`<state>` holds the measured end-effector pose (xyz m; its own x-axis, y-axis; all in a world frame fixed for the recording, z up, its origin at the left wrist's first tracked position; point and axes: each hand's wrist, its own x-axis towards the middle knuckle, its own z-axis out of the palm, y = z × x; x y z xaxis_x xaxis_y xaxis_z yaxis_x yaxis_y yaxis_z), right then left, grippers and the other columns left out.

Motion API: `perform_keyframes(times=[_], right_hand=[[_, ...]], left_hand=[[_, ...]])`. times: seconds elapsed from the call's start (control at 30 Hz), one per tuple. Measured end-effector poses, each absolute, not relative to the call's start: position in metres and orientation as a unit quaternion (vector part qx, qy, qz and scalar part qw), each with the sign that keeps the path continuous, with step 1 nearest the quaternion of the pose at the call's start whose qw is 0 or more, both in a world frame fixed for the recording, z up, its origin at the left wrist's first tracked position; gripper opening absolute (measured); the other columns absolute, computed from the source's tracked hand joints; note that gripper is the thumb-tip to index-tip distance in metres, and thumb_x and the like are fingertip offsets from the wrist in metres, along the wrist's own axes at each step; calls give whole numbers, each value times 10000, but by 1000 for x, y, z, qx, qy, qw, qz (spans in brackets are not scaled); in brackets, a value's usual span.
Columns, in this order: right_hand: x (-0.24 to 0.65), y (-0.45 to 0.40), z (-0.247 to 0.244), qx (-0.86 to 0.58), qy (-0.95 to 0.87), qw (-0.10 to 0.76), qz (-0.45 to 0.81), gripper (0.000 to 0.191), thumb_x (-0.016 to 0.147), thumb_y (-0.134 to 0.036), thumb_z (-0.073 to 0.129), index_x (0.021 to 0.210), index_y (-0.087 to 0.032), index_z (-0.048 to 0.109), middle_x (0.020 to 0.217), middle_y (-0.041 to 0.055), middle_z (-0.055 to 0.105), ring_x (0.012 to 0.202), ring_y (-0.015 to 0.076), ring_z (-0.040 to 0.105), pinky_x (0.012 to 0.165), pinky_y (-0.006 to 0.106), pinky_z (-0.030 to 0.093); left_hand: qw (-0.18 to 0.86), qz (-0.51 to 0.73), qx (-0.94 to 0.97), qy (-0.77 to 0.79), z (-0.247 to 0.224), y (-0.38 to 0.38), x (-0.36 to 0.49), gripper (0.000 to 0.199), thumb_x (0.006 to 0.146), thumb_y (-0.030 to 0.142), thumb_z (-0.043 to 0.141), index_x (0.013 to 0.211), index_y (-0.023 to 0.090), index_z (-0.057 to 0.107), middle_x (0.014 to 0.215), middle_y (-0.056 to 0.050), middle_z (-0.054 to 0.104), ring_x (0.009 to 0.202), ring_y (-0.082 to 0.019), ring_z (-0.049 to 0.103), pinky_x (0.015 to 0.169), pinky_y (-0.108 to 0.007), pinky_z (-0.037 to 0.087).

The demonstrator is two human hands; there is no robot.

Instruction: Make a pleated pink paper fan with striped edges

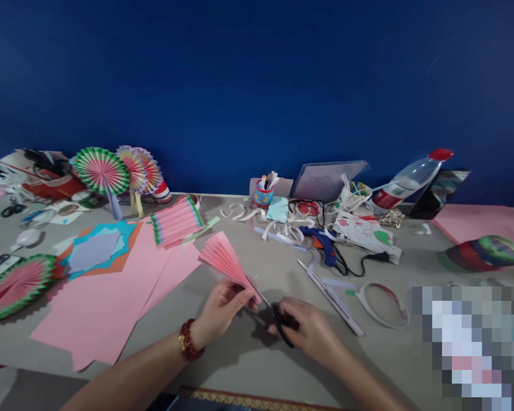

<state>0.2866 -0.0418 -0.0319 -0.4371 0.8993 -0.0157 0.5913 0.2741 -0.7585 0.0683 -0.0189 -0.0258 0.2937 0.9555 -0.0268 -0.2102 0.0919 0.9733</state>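
Observation:
Near the middle of the table, my left hand [225, 311] pinches the narrow end of a pleated pink paper [225, 257], whose folds spread out toward the upper left. My right hand [304, 328] grips the black handles of a pair of scissors [278, 319]. The scissors' blades reach up and left to the paper's edge, just beside my left fingers. Whether the blades touch or cut the paper is too small to tell.
Pink sheets [107, 302] lie at the left, near round paper fans [101, 171]. Right of the scissors are a utility knife [332, 297], a blue glue gun [321, 242] and a tape ring [383, 305]. A bottle [405, 182] leans by the blue wall.

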Motion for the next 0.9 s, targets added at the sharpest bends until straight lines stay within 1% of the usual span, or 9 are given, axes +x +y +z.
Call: perform_keyframes(times=[0.23, 0.37, 0.5, 0.7, 0.9], right_hand=[[286, -42, -29, -500, -775, 210, 324, 304, 848, -333, 626, 678, -220, 401, 659, -20, 527, 600, 139, 464, 558, 235, 287], [287, -42, -29, -497, -783, 208, 311, 281, 864, -323, 606, 687, -221, 413, 670, -15, 545, 605, 143, 480, 561, 240, 291], [287, -42, -31, -497, -785, 208, 305, 266, 856, -320, 619, 690, -221, 435, 676, -18, 551, 608, 142, 487, 567, 241, 301], [287, -42, -32, -493, -792, 205, 297, 277, 844, -329, 652, 692, -216, 450, 673, -24, 547, 598, 132, 471, 558, 236, 290], [288, -42, -32, -489, -792, 209, 301, 264, 843, -343, 646, 698, -217, 466, 674, -25, 543, 598, 130, 465, 556, 239, 290]], left_hand=[[642, 496, 453, 369, -25, -11, 64, 289, 812, 371, 758, 944, 137, 653, 763, -46, 696, 631, -125, 614, 595, -226, 497], [643, 535, 414, 359, -27, -5, 60, 274, 785, 364, 783, 887, 152, 644, 775, -23, 677, 589, -102, 594, 581, -229, 504], [650, 536, 402, 359, -27, -4, 61, 287, 764, 378, 798, 811, 151, 630, 722, -14, 659, 579, -106, 594, 569, -233, 512], [651, 520, 415, 365, -26, -6, 63, 304, 756, 379, 802, 801, 137, 621, 661, -7, 648, 570, -116, 608, 564, -233, 516], [653, 508, 420, 373, -24, -8, 65, 338, 744, 416, 805, 770, 140, 610, 633, -2, 641, 561, -117, 605, 575, -239, 517]])
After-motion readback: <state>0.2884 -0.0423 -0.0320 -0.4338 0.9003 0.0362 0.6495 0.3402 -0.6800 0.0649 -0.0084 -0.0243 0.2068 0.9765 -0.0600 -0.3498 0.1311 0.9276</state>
